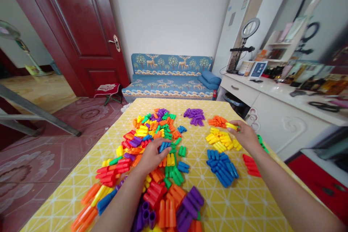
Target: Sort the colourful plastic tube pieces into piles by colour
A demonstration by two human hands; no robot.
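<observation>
On the left of the table lies a big mixed heap of bullet-shaped plastic building pieces [116, 168] in red, orange, yellow, green, blue and purple. My left hand [152, 155] is over this heap, thumb and fingers closed around a blue building piece [164, 147]. Over to the right, my right hand [244, 135] pinches a yellow building piece [231, 126] above the table. Below and left of it is a yellow pile [220, 139], with an orange pile [216, 120] just behind. Nearer me are a blue pile [222, 166] and some red pieces [250, 165], partly covered by my right forearm.
A purple pile [194, 116] sits toward the far edge of the yellow tablecloth [187, 104]. Green pieces [262, 143] lie by the right edge, behind my forearm. Beyond are a blue patterned sofa [171, 79] and, at right, a white dresser [272, 98].
</observation>
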